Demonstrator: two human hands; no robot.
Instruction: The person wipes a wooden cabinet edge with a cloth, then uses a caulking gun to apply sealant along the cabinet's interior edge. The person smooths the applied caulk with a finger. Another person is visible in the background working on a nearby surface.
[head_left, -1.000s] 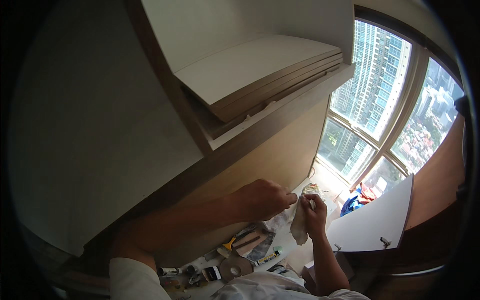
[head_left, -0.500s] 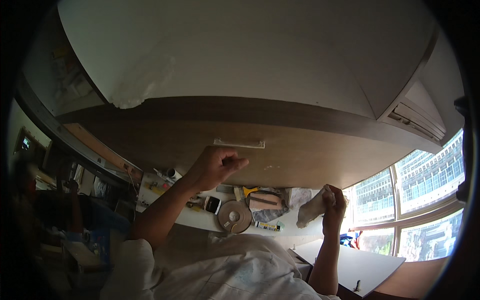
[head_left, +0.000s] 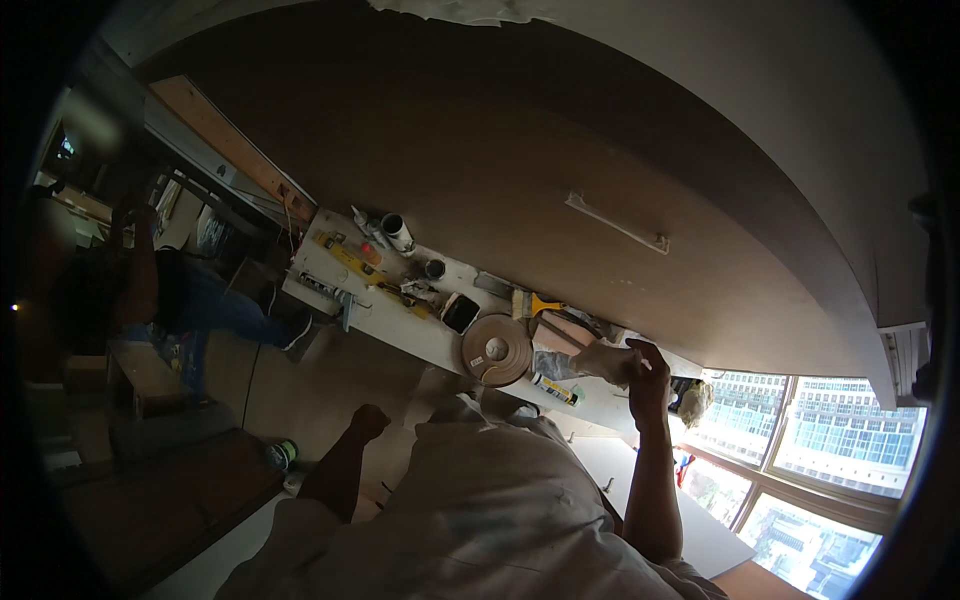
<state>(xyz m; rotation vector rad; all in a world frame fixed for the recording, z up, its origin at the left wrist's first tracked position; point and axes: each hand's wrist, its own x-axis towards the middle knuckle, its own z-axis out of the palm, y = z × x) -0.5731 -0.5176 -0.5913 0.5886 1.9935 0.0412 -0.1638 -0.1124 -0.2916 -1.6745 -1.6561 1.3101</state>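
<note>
My right hand is closed around a crumpled whitish rag over the right end of a narrow white worktop. Beneath and beside the rag lie a sealant cartridge, a brush with a yellow handle and a coiled roll of brown strip. My left hand hangs low beside my body, left of my shirt, fingers curled in with nothing visible in them. Above the worktop spreads a large brown panel with a pale bar-shaped piece on it.
Toward the worktop's left end are a white cylinder, a yellow tool and a dark-topped box. Another person in jeans is at the left. A green-lidded can stands low left; windows are at the right.
My left hand has dropped from in front of the brown panel down to my side. My right hand still has the rag, now over the worktop. The view has turned and tilted lower.
</note>
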